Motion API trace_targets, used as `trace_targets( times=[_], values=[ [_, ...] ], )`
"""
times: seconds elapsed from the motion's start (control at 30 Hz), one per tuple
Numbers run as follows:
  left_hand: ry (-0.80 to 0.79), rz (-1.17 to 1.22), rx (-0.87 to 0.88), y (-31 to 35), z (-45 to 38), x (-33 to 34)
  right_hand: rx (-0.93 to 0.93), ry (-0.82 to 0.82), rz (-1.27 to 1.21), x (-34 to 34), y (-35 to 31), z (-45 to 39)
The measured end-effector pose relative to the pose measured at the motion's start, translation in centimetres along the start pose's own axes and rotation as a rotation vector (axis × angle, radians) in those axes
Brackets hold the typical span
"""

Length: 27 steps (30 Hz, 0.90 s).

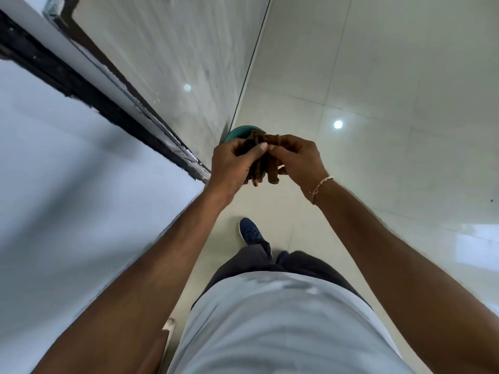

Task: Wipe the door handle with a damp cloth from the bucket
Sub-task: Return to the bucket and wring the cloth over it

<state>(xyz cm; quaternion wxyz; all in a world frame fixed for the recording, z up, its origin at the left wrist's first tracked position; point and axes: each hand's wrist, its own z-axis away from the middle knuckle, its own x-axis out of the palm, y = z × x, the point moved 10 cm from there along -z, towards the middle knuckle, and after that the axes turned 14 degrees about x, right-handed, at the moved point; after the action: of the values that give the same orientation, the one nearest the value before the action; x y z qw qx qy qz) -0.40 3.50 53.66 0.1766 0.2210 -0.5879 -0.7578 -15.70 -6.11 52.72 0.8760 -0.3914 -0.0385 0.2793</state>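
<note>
1. Setting: a floor (378, 76) of large, glossy, pale tiles reflecting 2 ceiling lights. A glass panel (175, 63) with a dark frame (81, 85) runs along the left side.
2. Nearest the camera: a light grey shirt (270, 319) and dark trousers (256, 260). 1 navy shoe (251, 232) rests on the tiles ahead of them.
3. Both bare forearms extend forward and meet at frame centre. A thin bracelet (321, 184) circles the right wrist.
4. Left hand (232, 163): fingers curled and clamped on a brown cloth (263, 168), thumb pressed against its upper part.
5. Right hand (299, 160): fingers closed on the same cloth from the opposite side. The 2 hands touch at the fingertips.
6. Cloth condition: bunched into rope-like twisted folds, held in the air between the hands, with its lower end hanging below them.
7. Beyond the hands: a teal bucket (237, 132), rim partly visible, stands on the floor beside the bottom edge of the glass panel. The hands and cloth hide most of it.
8. Door handle: not visible in this view.
</note>
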Motion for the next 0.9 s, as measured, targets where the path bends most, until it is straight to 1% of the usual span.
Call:
trace_targets(
  times=[0.1, 0.13, 0.2, 0.23, 0.27, 0.33, 0.4, 0.47, 0.57, 0.67, 0.73, 0.77, 0.83, 0.9],
  values=[
    [0.060, -0.011, -0.033, -0.4, -2.3, -0.6, 0.037, 0.047, -0.011, -0.9, -1.2, -2.2],
    [0.088, -0.008, -0.056, -0.8, -2.9, -1.0, 0.047, 0.114, -0.002, -1.9, -1.7, -2.9],
    [0.150, -0.010, -0.102, -1.8, -4.0, -2.0, 0.036, 0.289, 0.119, -4.1, -3.1, -3.9],
    [0.172, -0.009, -0.116, -2.2, -4.6, -2.3, 0.007, 0.342, 0.188, -4.6, -4.1, -4.2],
    [0.178, -0.015, -0.121, -2.3, -5.3, -2.4, -0.029, 0.355, 0.243, -4.4, -5.0, -4.5],
    [0.143, -0.043, -0.096, -1.8, -6.5, -1.6, -0.103, 0.306, 0.330, -2.7, -6.4, -4.9],
    [0.124, -0.089, -0.058, -1.1, -7.6, -0.3, -0.170, 0.223, 0.410, -0.3, -7.3, -5.7],
    [0.185, -0.156, -0.042, -0.4, -8.5, 0.1, -0.201, 0.142, 0.435, 1.1, -7.9, -7.0],
    [0.287, -0.156, -0.097, -0.4, -9.7, 0.0, -0.165, 0.023, 0.401, 1.2, -8.5, -9.0],
    [0.293, -0.085, -0.149, -0.5, -10.9, 1.1, -0.173, -0.105, 0.389, 1.0, -9.3, -10.7],
    [0.318, -0.120, -0.155, -0.3, -11.9, 1.7, -0.227, -0.149, 0.424, 0.7, -10.6, -11.7],
    [0.339, -0.146, -0.161, -0.3, -12.3, 1.7, -0.226, -0.167, 0.414, 0.4, -10.9, -12.5],
    [0.379, -0.184, -0.160, -0.2, -12.7, 1.4, -0.172, -0.218, 0.346, 0.0, -11.0, -14.0],
    [0.416, -0.150, -0.149, 0.1, -13.0, 1.1, -0.149, -0.244, 0.319, -0.1, -11.3, -15.6]
  ],
)
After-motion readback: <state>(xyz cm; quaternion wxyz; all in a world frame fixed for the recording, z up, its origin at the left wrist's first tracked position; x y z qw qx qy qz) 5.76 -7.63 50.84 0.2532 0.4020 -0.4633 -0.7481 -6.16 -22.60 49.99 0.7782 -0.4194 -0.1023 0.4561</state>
